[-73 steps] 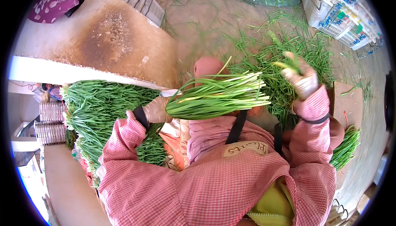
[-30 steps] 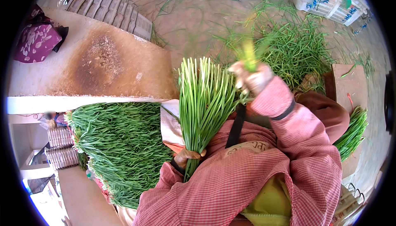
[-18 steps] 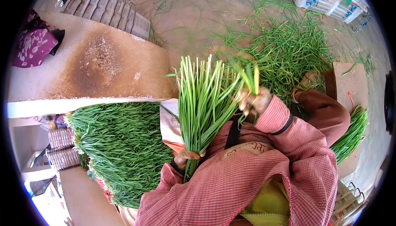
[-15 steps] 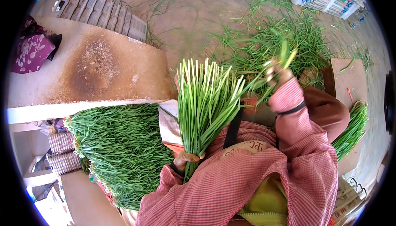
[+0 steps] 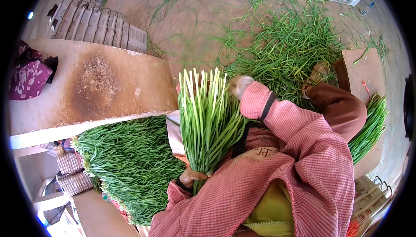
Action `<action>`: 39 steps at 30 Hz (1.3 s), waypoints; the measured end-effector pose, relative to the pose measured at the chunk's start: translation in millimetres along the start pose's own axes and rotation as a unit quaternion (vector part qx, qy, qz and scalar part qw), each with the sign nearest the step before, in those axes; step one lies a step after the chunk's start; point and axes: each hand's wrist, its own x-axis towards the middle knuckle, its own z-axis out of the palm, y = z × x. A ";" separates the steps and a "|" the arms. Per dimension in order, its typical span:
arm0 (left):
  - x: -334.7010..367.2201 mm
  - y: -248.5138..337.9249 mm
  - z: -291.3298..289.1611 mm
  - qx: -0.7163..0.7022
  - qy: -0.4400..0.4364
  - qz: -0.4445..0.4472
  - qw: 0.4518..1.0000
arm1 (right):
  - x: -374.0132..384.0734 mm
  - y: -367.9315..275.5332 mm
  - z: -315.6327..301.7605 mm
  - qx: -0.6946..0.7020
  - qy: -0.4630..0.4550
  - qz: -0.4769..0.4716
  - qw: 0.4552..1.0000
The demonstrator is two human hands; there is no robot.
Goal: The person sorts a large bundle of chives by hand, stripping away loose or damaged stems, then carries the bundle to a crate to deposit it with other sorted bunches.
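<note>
With the pile [image 5: 130, 163] of greens at my left and the loose heap [image 5: 290, 46] on the floor ahead, the bunch [image 5: 203, 126] is before me, pale ends away, my left grip [image 5: 190, 177] closed round its green end, my right grip [image 5: 240, 86] blurred by its right edge, how open or holding what I cannot tell.

Bunch of long, slender green stalks [image 5: 207, 133], leafy, loose, untied where visible. Clasped low by the left grip [image 5: 193, 177]; pale, whitish ends point away from the body, tips uneven. Narrow at the clasp, fanning wide above; outer leaves splay to the right. Short green length protrudes below the fingers.
</note>
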 end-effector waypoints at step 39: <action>38.2 223.6 119.8 0.355 0.053 -0.056 0.932 | -28.1 60.6 -59.6 0.732 -0.056 -0.306 0.606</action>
